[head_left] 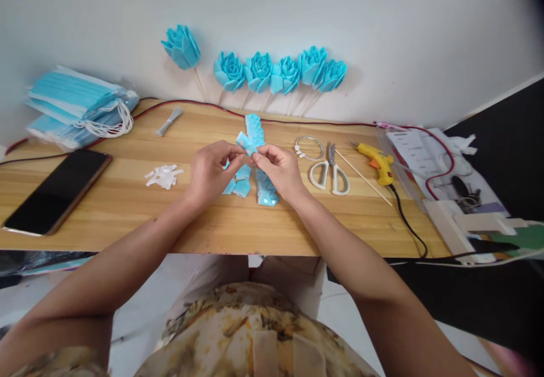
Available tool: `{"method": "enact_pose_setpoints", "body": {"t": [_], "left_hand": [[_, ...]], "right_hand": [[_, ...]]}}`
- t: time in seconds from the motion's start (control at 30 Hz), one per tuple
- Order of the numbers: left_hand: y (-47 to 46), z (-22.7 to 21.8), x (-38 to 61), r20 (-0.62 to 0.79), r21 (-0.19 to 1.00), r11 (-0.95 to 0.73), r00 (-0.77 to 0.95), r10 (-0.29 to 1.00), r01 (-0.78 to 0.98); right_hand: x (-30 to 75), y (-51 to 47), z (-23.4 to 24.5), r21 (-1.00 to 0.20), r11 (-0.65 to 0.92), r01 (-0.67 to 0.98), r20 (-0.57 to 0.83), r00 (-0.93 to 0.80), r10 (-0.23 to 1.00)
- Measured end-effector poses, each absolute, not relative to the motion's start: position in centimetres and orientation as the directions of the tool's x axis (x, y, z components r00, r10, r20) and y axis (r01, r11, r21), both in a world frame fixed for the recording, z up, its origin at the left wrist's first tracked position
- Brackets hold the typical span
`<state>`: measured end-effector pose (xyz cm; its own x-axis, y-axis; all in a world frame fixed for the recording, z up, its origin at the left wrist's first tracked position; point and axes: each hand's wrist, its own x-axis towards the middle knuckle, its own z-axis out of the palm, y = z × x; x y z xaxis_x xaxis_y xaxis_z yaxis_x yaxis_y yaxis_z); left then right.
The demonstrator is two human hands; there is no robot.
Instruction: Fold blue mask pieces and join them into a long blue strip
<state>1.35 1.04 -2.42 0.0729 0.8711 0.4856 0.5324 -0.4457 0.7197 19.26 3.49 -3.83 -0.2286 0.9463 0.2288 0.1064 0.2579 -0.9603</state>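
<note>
My left hand [213, 172] and my right hand [278, 168] meet over the middle of the wooden table. Both are closed, pinching one small blue petal piece [245, 142] between the fingertips. Beneath the hands lie several loose blue petals [241, 187], partly hidden by my left fingers. A row of overlapping blue petals [255, 128] runs away from me behind the hands, and its near end [267, 195] shows below my right hand. How the held piece is folded is too small to make out.
Blue fabric roses [259, 72] on sticks lean against the wall. Scissors [331, 170], a wire coil [309, 147], a stick [363, 177] and a yellow glue gun [378, 162] lie right. White strips [164, 176], a phone [59, 191], twist ties [169, 121] and face masks [79, 105] lie left.
</note>
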Motion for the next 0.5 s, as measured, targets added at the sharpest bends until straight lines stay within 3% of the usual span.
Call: {"method": "enact_pose_setpoints", "body": {"t": [0.5], "left_hand": [[1.29, -2.96, 1.39, 0.465, 0.718, -0.428, 0.08, 0.882, 0.549]], "right_hand": [[18.96, 2.92, -3.62, -0.851, 0.431, 0.299, 0.377, -0.223, 0.899]]}}
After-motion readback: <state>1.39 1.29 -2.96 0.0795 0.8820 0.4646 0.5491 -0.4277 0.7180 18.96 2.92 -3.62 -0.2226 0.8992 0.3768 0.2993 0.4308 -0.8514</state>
